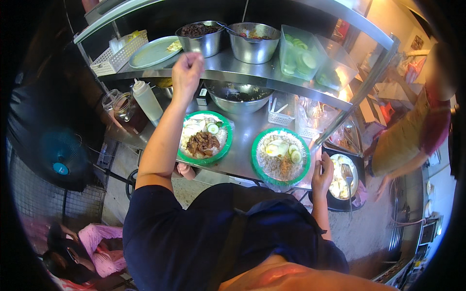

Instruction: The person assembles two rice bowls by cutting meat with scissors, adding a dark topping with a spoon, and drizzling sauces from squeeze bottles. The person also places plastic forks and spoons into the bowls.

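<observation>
My left hand [188,72] is raised at the front edge of the upper steel shelf, just below a metal pot of dark chopped food [200,31]. Its fingers are curled closed, and whatever they may hold is hidden. Under that forearm is a green-rimmed plate [228,140] with rice, browned meat and cucumber slices. My right hand [322,177] hangs loosely open between two plates, with nothing visible in it. To its left sits a second green-rimmed plate [307,162] with rice, egg and cucumber. On its right is a white plate of fried eggs [353,165] with a fork [347,177].
The shelf carries another metal pot [255,43], a clear tub of cucumber slices [298,56], a pale oval plate [145,56] and a white basket [116,53]. Below stand a squeeze bottle [147,103], jars [128,111] and a steel bowl [238,99]. A person [410,126] stands at right.
</observation>
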Action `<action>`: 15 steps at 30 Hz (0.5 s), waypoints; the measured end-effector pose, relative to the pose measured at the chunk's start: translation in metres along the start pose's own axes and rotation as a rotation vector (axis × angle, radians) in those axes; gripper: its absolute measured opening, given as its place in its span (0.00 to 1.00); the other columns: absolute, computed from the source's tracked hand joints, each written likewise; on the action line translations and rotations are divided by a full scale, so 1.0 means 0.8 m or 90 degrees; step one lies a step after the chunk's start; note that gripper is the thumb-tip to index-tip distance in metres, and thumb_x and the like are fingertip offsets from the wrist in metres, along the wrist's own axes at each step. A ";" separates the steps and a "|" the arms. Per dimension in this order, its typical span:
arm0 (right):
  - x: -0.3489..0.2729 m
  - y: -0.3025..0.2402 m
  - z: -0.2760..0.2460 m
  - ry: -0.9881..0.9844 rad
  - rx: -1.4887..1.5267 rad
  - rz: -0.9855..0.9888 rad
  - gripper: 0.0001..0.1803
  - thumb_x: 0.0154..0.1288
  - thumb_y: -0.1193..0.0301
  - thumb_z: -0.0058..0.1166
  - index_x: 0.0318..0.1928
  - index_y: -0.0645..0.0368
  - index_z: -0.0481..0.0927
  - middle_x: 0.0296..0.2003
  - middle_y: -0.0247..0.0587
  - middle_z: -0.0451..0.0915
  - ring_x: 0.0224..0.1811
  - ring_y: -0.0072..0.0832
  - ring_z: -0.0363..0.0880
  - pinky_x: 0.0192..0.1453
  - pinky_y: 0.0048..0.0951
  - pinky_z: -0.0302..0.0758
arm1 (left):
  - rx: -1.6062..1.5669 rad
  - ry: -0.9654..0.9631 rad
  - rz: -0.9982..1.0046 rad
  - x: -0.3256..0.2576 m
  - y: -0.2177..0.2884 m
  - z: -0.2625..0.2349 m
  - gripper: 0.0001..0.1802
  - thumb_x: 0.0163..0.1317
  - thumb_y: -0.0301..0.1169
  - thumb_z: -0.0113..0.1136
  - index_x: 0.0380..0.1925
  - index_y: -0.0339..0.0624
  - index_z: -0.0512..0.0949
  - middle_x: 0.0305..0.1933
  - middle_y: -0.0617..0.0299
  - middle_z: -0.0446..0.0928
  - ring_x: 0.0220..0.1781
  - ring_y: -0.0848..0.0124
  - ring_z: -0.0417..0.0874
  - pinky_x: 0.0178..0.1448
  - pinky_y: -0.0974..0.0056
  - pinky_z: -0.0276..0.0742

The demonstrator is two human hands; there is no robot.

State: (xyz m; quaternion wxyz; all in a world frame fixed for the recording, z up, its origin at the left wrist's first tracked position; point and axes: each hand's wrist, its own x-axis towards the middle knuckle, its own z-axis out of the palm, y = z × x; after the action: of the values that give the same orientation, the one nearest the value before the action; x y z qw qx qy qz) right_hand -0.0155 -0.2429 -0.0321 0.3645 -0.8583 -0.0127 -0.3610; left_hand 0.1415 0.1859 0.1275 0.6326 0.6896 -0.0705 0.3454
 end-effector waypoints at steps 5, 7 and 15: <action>0.000 -0.034 0.002 -0.072 0.105 0.068 0.22 0.62 0.79 0.53 0.58 0.66 0.71 0.42 0.49 0.79 0.40 0.33 0.79 0.46 0.31 0.75 | -0.110 0.230 -0.153 0.095 0.007 0.034 0.23 0.59 0.31 0.64 0.45 0.31 0.63 0.28 0.56 0.74 0.25 0.70 0.76 0.25 0.65 0.75; 0.005 -0.049 0.001 -0.099 0.127 0.054 0.23 0.62 0.79 0.53 0.58 0.66 0.71 0.40 0.47 0.80 0.40 0.31 0.80 0.46 0.29 0.75 | -0.219 0.252 -0.261 0.141 -0.023 0.026 0.26 0.57 0.29 0.66 0.45 0.31 0.60 0.28 0.53 0.74 0.25 0.67 0.76 0.23 0.63 0.76; 0.051 -0.104 0.028 -0.226 0.207 -0.040 0.19 0.64 0.76 0.55 0.55 0.65 0.74 0.36 0.44 0.83 0.40 0.26 0.82 0.48 0.27 0.75 | -0.253 0.352 -0.326 0.204 -0.060 -0.028 0.09 0.53 0.17 0.58 0.35 0.35 0.72 0.33 0.53 0.76 0.30 0.64 0.77 0.21 0.64 0.72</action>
State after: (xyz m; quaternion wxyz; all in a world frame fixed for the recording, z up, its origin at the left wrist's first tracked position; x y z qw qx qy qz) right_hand 0.0046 -0.1772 0.0339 0.4785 -0.8374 -0.1614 -0.2091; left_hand 0.2811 0.2707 0.1793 0.8136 0.4309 0.2103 0.3289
